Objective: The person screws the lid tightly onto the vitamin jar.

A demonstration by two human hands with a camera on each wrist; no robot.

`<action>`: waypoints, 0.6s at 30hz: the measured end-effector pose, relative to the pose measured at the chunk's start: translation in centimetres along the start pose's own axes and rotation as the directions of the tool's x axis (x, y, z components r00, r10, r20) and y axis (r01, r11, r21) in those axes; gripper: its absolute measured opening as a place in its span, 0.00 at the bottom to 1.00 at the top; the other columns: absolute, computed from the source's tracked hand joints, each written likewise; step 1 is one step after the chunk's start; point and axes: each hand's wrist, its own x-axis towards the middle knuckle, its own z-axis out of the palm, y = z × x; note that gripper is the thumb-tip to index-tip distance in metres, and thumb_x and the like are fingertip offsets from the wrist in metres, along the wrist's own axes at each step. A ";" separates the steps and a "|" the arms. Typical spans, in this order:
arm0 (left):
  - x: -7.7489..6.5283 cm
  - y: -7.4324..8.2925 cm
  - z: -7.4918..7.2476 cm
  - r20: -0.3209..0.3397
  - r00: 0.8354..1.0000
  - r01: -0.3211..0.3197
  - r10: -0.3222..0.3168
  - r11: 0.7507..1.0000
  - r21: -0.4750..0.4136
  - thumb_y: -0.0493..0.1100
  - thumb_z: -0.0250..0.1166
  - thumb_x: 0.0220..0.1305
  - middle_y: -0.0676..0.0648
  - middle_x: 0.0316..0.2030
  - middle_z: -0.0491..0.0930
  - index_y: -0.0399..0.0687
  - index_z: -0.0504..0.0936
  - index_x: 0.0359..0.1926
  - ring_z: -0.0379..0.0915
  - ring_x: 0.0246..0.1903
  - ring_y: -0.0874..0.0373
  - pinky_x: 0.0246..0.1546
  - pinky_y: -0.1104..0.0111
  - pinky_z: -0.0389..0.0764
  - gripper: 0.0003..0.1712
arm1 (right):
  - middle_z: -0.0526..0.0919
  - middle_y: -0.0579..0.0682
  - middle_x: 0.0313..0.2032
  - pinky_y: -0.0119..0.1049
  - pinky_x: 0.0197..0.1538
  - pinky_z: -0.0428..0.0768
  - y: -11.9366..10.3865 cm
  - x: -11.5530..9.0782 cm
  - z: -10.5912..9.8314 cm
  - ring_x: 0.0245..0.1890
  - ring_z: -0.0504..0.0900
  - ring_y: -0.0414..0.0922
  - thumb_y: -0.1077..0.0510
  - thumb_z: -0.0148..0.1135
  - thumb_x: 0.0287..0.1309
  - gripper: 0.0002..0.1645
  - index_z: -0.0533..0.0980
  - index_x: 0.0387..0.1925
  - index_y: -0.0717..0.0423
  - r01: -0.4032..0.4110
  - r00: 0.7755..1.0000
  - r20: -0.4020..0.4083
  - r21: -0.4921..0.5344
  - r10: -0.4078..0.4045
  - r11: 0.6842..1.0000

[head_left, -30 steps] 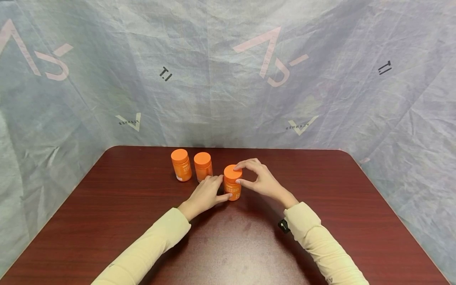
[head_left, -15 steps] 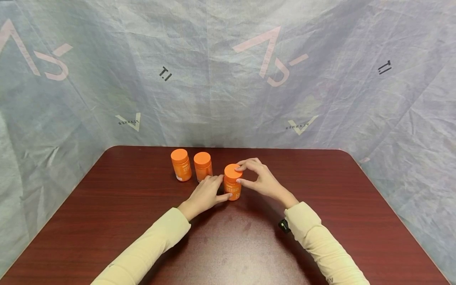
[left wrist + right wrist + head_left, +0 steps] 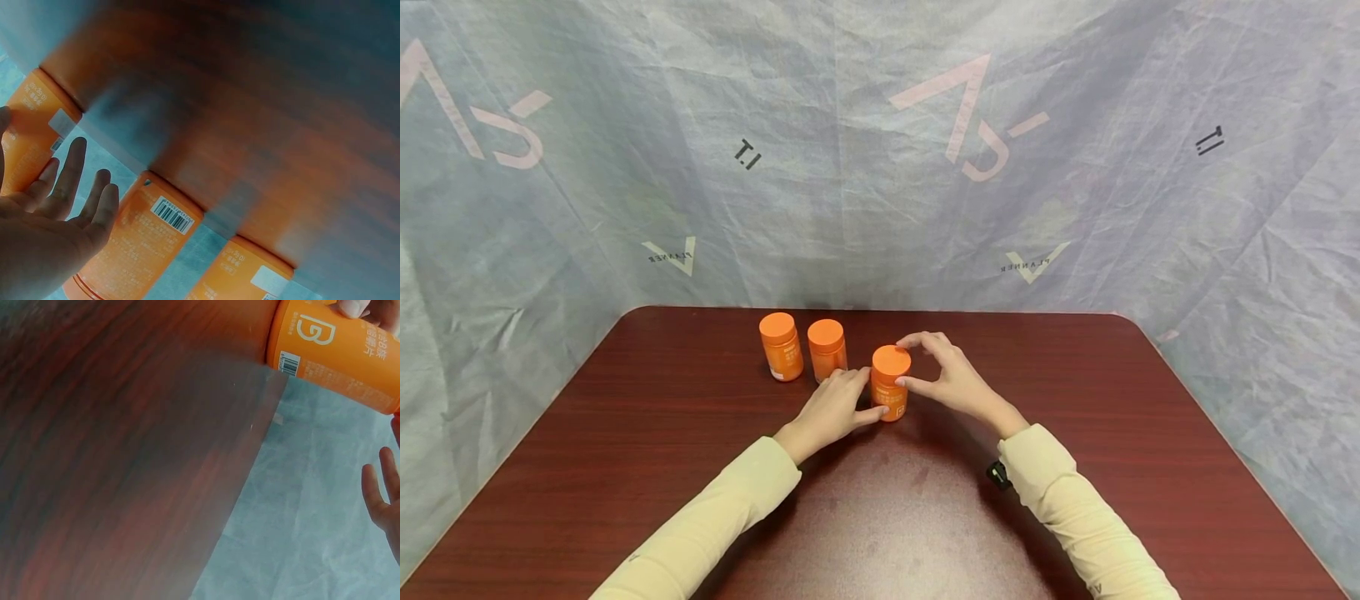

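Observation:
An orange pill bottle (image 3: 889, 404) with white print stands upright on the table in the head view. Its orange screw lid (image 3: 891, 362) is on. My left hand (image 3: 829, 414) grips the bottle's body from the left, thumb low on the near side. From the right, my right hand (image 3: 958, 382) holds the lid's edge between thumb and curved forefinger. In the right wrist view, the bottle (image 3: 337, 356) shows a barcode near its base, and my right hand's other fingers (image 3: 390, 481) are spread beside the lid end. The left wrist view shows the left hand (image 3: 56, 231) partly covering this bottle (image 3: 31, 137).
Two more capped orange bottles stand to the left: one bottle (image 3: 828, 354) just behind my left hand, another bottle (image 3: 782, 350) farther left. The dark red wooden table (image 3: 700, 467) ends at the back against a grey cloth (image 3: 850, 208).
My right forefinger has shifted from over the lid's top to its far edge, the thumb staying near the lid's side. The left hand and the bottles keep their places.

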 end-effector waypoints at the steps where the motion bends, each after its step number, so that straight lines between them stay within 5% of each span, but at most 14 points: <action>1: 0.0 0.0 0.0 0.000 1.000 0.001 -0.001 1.000 -0.001 0.62 0.61 0.56 0.45 0.46 0.79 0.43 0.69 0.56 0.72 0.45 0.48 0.48 0.54 0.73 0.35 | 0.76 0.45 0.49 0.48 0.52 0.70 0.0 0.0 0.0 0.50 0.69 0.45 0.52 0.70 0.46 0.30 0.70 0.52 0.54 -0.015 1.000 0.010 0.007 0.015 1.000; 9: 0.1 -0.1 0.0 -0.002 1.000 -0.004 0.004 1.000 0.000 0.62 0.61 0.55 0.45 0.45 0.79 0.43 0.70 0.56 0.73 0.44 0.49 0.48 0.55 0.73 0.35 | 0.72 0.43 0.54 0.48 0.58 0.65 -0.2 0.2 -0.4 0.55 0.65 0.44 0.50 0.67 0.50 0.33 0.68 0.57 0.53 -0.090 0.991 0.102 -0.007 0.090 0.996; 18: 0.0 -0.1 0.0 -0.009 1.000 -0.015 0.015 1.000 -0.005 0.61 0.62 0.55 0.44 0.43 0.79 0.43 0.71 0.53 0.73 0.42 0.49 0.46 0.56 0.74 0.33 | 0.74 0.47 0.53 0.49 0.58 0.65 -0.2 0.4 -0.4 0.55 0.67 0.48 0.51 0.65 0.51 0.28 0.70 0.54 0.51 -0.051 0.994 0.099 -0.001 0.051 0.999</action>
